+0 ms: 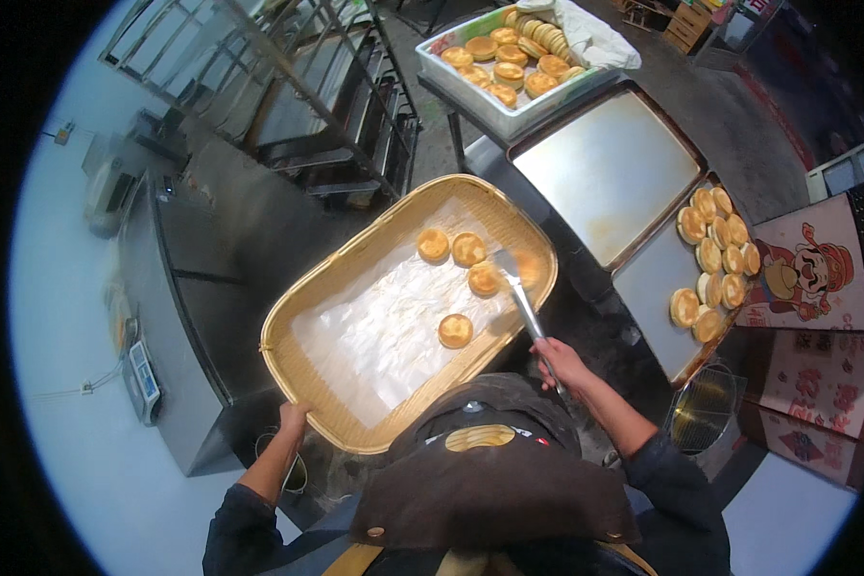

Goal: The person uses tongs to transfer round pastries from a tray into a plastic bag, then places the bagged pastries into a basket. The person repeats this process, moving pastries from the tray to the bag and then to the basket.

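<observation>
My left hand [295, 419] grips the near left rim of a woven bamboo basket [338, 266]. White paper [374, 317] lines the basket's bottom. In my right hand [560, 365] is a pair of metal tongs [524, 301], reaching over the basket's right side. A motion-blurred round pastry [527, 268] is at the tongs' tips; whether they pinch it I cannot tell. Several browned round pastries [455, 331] lie on the paper, mostly toward the right end.
To the right, a baking tray [644, 302] bears several pastries along its far side. Beyond it lies a second metal tray [608, 173] with a bare surface. A white plastic crate [468, 97] of pastries stands at the back. A metal rack [309, 86] is at upper left.
</observation>
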Demonstrator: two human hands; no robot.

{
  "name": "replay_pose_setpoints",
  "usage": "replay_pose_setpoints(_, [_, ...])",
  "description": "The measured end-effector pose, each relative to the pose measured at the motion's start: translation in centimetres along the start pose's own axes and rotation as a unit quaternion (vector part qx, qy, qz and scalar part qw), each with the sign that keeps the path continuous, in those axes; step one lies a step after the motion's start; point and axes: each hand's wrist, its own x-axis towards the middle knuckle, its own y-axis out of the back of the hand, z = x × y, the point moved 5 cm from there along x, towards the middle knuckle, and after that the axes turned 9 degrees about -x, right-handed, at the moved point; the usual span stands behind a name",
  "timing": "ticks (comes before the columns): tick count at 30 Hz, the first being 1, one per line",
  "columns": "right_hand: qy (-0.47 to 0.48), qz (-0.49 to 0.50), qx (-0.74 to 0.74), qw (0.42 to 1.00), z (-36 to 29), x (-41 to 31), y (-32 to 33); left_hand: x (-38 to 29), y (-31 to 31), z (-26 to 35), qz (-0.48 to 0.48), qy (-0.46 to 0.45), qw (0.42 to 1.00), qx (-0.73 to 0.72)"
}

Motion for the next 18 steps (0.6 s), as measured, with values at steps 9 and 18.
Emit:
replay_pose_setpoints(9, [-0.139,-0.121,-0.051,0.982,2.9,19.3,-9.8,2.7,1.2,-0.3,-0.009,-0.029,0.999,0.046])
replay_pose_setpoints(18, [-0.185,-0.179,0.008,0.966,1.2,9.5,-6.4,2.8,2.1,-3.6,0.007,-0.027,1.0,0.006])
